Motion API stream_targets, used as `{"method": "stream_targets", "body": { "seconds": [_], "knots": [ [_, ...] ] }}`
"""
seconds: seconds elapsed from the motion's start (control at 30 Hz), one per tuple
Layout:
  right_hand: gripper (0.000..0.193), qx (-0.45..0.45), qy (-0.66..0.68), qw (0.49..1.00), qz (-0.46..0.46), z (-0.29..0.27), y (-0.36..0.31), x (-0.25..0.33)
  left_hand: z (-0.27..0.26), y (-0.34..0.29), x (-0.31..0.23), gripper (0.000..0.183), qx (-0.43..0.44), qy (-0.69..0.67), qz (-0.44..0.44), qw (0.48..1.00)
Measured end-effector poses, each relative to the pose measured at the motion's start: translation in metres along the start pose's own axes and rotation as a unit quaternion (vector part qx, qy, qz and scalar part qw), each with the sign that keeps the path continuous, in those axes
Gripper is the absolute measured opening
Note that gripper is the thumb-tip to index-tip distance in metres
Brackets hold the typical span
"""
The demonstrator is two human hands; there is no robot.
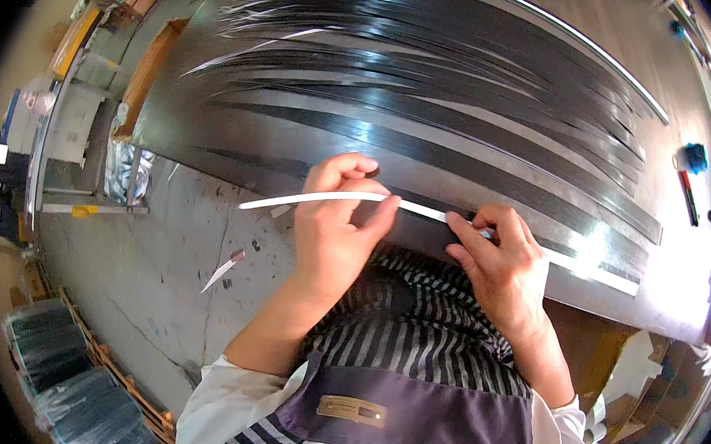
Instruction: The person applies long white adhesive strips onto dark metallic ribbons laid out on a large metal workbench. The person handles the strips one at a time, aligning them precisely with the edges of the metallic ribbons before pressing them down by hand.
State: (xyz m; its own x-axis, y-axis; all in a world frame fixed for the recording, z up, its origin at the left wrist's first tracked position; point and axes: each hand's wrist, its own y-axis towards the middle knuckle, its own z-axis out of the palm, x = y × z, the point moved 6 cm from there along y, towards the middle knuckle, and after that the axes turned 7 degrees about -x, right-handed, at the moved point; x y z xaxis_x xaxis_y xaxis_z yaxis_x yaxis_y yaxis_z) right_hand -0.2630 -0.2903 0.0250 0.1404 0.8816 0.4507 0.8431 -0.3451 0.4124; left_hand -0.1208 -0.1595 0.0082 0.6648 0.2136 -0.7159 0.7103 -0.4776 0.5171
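A long, narrow white strip (422, 210) runs across in front of me along the table's near edge. My left hand (326, 229) pinches it between thumb and fingers, and its left end sticks out past that hand over the floor. Farther right, my right hand (508, 272) grips the same strip between thumb and fingertips. Beyond my right hand the strip carries on to the right, over the table's near edge. Many long, thin black strips (451, 61) lie fanned out on the metal table (612, 56) beyond my hands.
A metal rod (562, 26) lies along the far side of the strips. A red and black marker (689, 197) and a blue object (695, 158) are at the right. Wrapped bundles (94, 422) stand at lower left, cardboard (609, 360) at lower right. A scrap (221, 273) lies on the floor.
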Motion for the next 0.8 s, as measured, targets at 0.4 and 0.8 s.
{"method": "stream_targets", "body": {
  "seconds": [0.4,0.8],
  "knots": [
    [0.033,-0.012,-0.001,1.000,0.008,0.004,-0.001,0.004,-0.116,0.032,0.109,0.011,-0.046,-0.069,-0.253,0.964],
    [0.028,0.002,-0.001,1.000,0.024,0.007,-0.006,0.003,-0.138,0.033,0.135,0.013,-0.038,-0.069,-0.279,0.957]
  ]
}}
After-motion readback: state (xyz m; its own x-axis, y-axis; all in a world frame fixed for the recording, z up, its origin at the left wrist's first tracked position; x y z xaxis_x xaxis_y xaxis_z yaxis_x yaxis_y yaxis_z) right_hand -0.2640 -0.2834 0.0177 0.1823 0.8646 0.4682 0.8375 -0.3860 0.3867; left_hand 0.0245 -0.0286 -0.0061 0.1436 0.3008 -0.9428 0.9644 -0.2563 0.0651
